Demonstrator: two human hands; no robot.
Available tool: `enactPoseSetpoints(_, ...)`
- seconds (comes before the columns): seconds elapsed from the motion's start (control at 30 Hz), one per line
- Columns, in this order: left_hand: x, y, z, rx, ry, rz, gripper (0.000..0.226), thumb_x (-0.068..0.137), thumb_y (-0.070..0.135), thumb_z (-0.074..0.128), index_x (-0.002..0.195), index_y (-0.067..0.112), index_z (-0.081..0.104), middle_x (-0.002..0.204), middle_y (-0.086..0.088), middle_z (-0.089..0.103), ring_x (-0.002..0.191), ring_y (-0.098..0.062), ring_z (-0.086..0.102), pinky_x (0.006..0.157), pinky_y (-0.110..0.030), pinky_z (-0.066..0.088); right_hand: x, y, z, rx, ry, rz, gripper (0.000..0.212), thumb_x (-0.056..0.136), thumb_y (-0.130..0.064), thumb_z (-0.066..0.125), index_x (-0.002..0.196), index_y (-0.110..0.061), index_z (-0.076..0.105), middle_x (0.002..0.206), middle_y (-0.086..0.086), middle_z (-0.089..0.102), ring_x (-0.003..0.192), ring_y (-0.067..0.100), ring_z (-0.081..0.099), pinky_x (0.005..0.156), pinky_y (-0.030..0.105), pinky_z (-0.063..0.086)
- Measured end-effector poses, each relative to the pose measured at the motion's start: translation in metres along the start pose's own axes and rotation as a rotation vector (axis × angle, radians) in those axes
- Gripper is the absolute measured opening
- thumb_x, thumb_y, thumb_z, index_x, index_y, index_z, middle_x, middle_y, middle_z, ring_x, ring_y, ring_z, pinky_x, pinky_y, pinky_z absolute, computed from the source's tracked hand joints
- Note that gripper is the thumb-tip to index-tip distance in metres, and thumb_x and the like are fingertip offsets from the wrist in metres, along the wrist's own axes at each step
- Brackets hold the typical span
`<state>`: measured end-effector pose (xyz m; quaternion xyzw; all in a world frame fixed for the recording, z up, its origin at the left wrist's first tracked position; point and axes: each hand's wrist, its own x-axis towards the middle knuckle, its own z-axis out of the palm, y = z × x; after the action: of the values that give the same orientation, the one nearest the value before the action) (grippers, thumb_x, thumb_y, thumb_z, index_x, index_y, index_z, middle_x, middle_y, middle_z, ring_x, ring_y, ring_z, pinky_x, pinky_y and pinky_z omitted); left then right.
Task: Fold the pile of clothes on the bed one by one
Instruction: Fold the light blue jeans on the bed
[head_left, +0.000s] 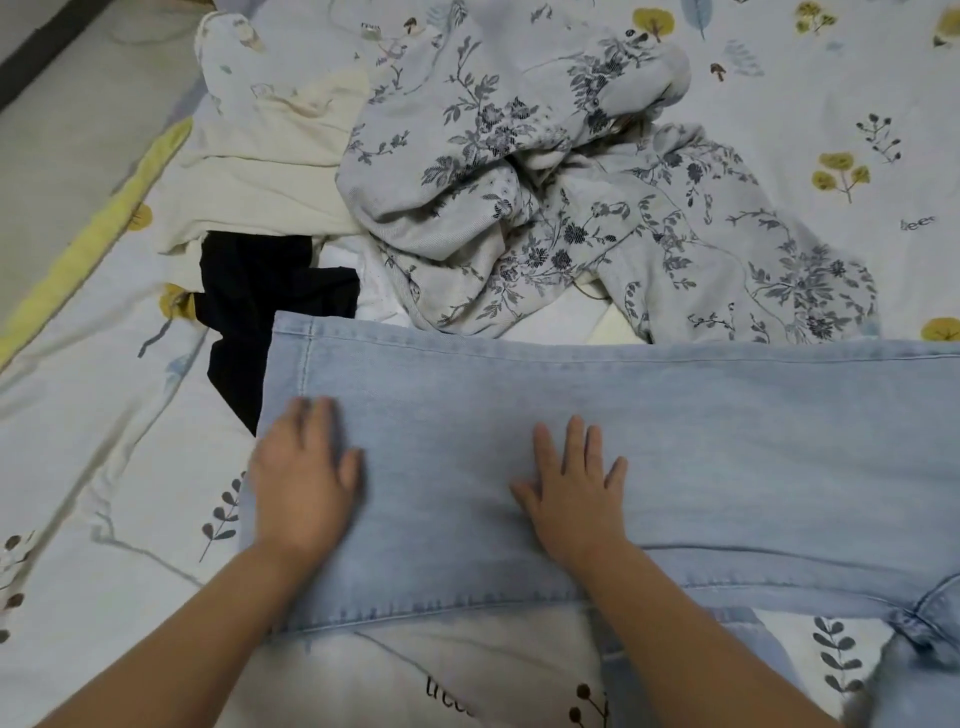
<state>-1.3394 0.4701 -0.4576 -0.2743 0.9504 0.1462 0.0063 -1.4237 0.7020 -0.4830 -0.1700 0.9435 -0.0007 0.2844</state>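
Jeans (649, 457) lie flat across the near bed (104, 415), hem at left, long axis running left to right toward the waist. We press our left hand (304, 483) by the hem and our right hand (574, 499) mid-leg, both flat with straight fingers, likely smoothing the denim for folding. Unfolded clothes (519, 197) wait behind.
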Motion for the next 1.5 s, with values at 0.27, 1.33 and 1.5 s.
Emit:
enactPoseSetpoints(0.27,-0.014,0.033,0.035,0.366,-0.568,0.172,0.078,0.091,0.063,0.018,0.146,0.021,-0.018,0.155,-0.006,-0.02,0.144,-0.03,-0.012,0.113,-0.053,0.006,-0.03,0.033,-0.036,0.142,0.019,-0.131,0.053,0.098,-0.033,0.038,0.146,-0.018,0.024,0.156,0.009,0.013,0.142,0.026,0.015,0.113,0.038,0.022)
enactPoseSetpoints(1.33,-0.179,0.225,0.019,0.423,-0.521,1.091,0.015,0.062,0.016,0.066,0.073,0.026,0.064,0.076,0.004,0.064,0.081,-0.013,0.066,0.1,-0.053,0.043,-0.225,0.209,-0.009,-0.225,-0.255,-0.245,0.019,0.092,-0.03,0.049,0.101,-0.02,0.063,0.115,0.007,0.063,0.114,0.022,0.052,0.113,0.048,0.008)
enactPoseSetpoints(1.5,-0.148,0.17,-0.037,0.27,-0.871,0.519,0.02,0.092,0.039,0.051,0.097,0.022,0.06,0.107,0.001,0.064,0.102,-0.017,0.059,0.083,-0.023,0.041,-0.225,0.216,-0.051,0.245,0.061,-0.129,0.028,0.096,-0.032,0.044,0.07,-0.021,0.046,0.084,0.005,0.062,0.086,0.025,0.053,0.065,0.03,0.025)
